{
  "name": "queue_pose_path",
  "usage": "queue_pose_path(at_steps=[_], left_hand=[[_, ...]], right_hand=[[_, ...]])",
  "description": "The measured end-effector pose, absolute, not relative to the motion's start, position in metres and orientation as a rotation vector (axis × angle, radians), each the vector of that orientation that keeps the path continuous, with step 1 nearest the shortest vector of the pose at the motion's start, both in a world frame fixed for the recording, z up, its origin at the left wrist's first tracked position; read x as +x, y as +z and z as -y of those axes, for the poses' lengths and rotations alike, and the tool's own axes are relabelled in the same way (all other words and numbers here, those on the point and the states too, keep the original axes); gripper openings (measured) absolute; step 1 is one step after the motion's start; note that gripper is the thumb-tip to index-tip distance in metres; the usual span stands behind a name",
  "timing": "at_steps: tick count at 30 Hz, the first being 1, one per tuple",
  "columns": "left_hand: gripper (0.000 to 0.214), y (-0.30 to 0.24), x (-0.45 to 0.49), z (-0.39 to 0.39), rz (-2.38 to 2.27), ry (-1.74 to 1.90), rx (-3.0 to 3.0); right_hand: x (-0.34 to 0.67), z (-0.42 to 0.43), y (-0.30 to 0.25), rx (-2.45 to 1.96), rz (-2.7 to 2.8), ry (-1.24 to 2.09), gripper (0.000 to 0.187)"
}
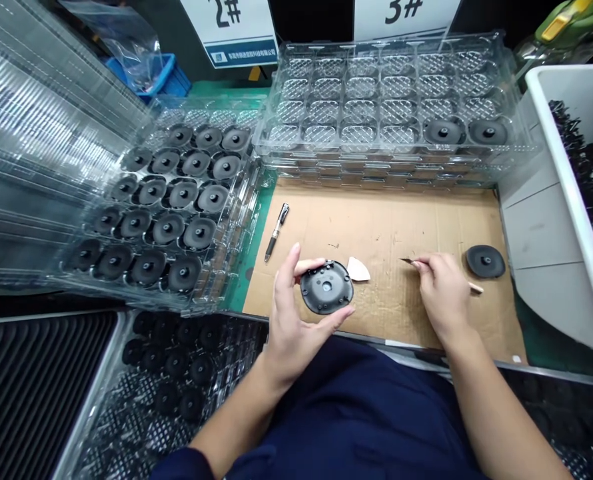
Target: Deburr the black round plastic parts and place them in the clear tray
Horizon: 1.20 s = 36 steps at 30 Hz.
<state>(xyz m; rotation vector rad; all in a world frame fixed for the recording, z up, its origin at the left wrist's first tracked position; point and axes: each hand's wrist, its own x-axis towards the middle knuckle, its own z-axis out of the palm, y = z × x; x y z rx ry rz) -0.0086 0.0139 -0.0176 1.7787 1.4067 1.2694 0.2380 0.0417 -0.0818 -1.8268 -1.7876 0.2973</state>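
Note:
My left hand (296, 313) grips a black rounded plastic part (315, 295) by its edges, between thumb and fingers. Its studded inner side faces me. Just behind the part, a small white wedge-shaped piece (358, 269) lies on the cardboard. My right hand (442, 291) is closed around a slim craft knife (475, 288), its thin dark tip pointing left and its pale handle end showing past the palm. Farther right, a similar black part (485, 261) rests on the cardboard with its central knob up.
Cardboard (386, 220) covers the bench, with a pen (276, 232) at its left. A clear tray (204, 263) of black parts stands left; stacked clear trays (321, 160) stand behind. A white bin (551, 140) of small black pieces borders the right. More trays sit below the bench at lower left.

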Motion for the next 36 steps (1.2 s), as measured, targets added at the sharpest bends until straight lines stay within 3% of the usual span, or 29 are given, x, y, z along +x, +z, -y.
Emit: queue_pose_path(at_steps=[3,6,10,19,25,36], left_hand=[[0.106,-0.015,-0.008,-0.016,-1.473,1.312,1.810],[0.107,-0.015,-0.007,-0.018,-1.525,1.339,1.865],[0.105,-0.015,-0.006,-0.020,-1.558,1.364,1.932],[0.105,-0.018,-0.008,-0.019,-1.569,1.358,2.069],[0.105,-0.017,-0.008,-0.020,-1.580,1.363,2.106],[0.104,-0.017,-0.008,-0.020,-1.615,1.342,2.138]], right_hand=[[0.212,-0.031,-0.042,-1.708,1.735,0.456,0.014],[0.187,-0.021,-0.002,-1.475,1.678,0.818,0.013],[0.171,-0.018,0.021,-1.282,1.763,1.051,0.020],[0.167,-0.015,0.015,-1.334,1.921,0.755,0.039],[0.166,-0.011,0.016,-1.376,1.898,0.714,0.021],[0.167,-0.012,0.016,-1.352,1.920,0.632,0.022]])
